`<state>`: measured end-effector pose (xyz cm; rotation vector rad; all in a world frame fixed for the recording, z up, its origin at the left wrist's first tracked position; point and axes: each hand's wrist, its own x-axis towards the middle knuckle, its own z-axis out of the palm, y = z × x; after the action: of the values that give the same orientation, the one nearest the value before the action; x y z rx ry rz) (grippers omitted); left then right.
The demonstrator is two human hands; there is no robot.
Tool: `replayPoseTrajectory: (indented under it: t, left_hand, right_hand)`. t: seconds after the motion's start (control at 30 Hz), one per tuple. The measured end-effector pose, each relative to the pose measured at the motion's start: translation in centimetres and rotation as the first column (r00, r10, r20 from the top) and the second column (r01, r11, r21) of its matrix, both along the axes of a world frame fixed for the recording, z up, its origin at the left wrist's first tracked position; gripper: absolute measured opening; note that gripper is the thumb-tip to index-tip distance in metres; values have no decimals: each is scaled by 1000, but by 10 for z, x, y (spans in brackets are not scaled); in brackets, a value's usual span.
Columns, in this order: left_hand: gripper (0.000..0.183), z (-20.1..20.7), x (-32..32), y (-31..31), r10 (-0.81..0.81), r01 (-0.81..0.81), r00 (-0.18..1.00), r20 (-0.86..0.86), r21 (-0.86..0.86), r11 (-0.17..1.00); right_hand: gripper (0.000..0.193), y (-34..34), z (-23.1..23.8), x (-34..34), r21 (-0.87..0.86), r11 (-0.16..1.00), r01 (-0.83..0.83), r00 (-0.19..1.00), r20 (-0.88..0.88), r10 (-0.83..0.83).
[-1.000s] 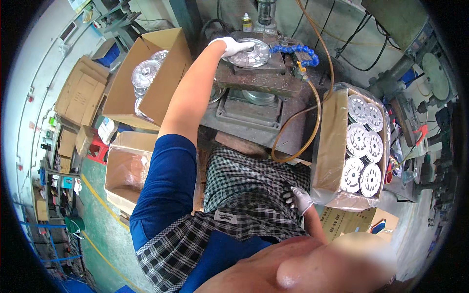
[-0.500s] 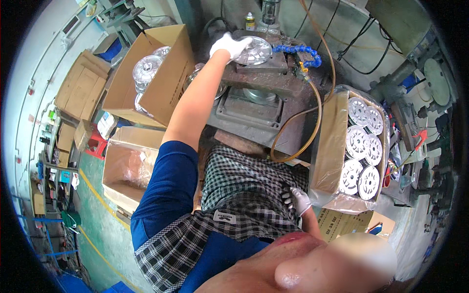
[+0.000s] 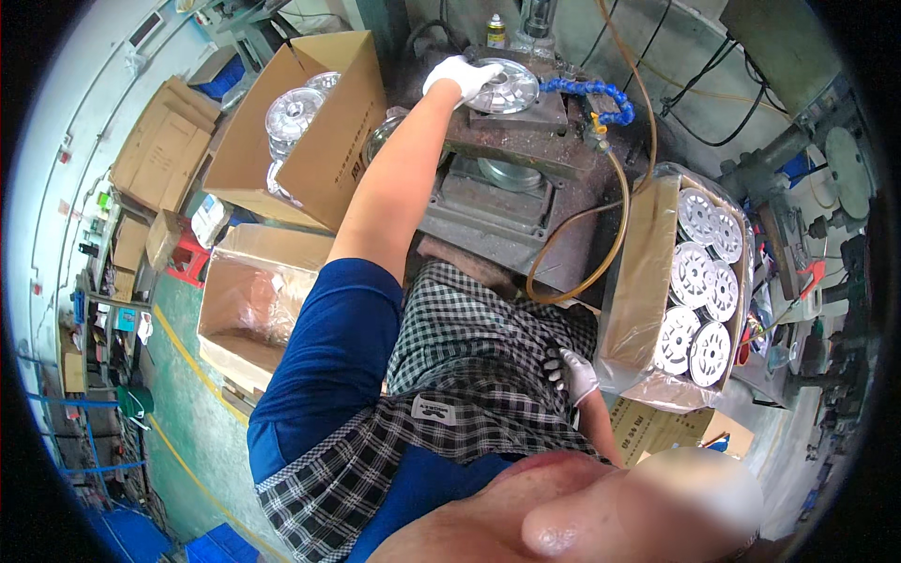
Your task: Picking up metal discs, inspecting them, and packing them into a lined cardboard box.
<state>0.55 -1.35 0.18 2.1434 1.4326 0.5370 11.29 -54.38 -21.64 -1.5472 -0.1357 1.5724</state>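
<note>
My left hand (image 3: 460, 79), in a white glove, reaches far forward and grips the near-left rim of a shiny round metal disc (image 3: 507, 88), thumb over its top. The disc lies on a flat dark block (image 3: 526, 120) on the grimy press. My right hand (image 3: 574, 374), gloved in white with darkened fingertips, rests against the checkered apron (image 3: 479, 328) at my lap. Its fingers are slightly apart, and nothing shows in them. Below the upper plate sits another round metal piece (image 3: 510, 174). A further shiny disc (image 3: 383, 137) is partly hidden behind my left forearm.
Left of the press, a tall cardboard box (image 3: 235, 178) holds stacked shiny discs (image 3: 293, 114). A plastic-lined box (image 3: 221, 291) stands nearer. At right, another lined box (image 3: 627, 310) holds several slotted discs (image 3: 693, 274). A blue segmented hose (image 3: 601, 86) and a looping amber hose (image 3: 622, 225) flank the disc.
The whole view has shifted slightly, so the press appears a little higher and further right. My left hand stays on the disc, and my right hand stays at the apron.
</note>
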Motion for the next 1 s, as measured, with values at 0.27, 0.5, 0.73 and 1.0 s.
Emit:
replayPoseTrajectory:
  t: [0.27,0.5,0.73,1.0]
  left_hand:
    - [82,2,-4,-2,-13,13,1000,19,1,1000]
    - [80,1,-3,-2,28,-28,1000,10,2,1000]
    - [83,5,-5,-8,22,-22,1000,-2,3,1000]
    - [84,1,-3,-3,44,-44,999,19,18,999]
  right_hand:
    - [40,0,-17,11,31,999,-44,986,-159,49]
    - [42,-2,-14,11,47,998,-37,987,-157,43]
    - [42,4,-13,9,34,999,-34,989,-144,38]
    - [46,-4,-31,19,63,997,-34,966,-255,49]
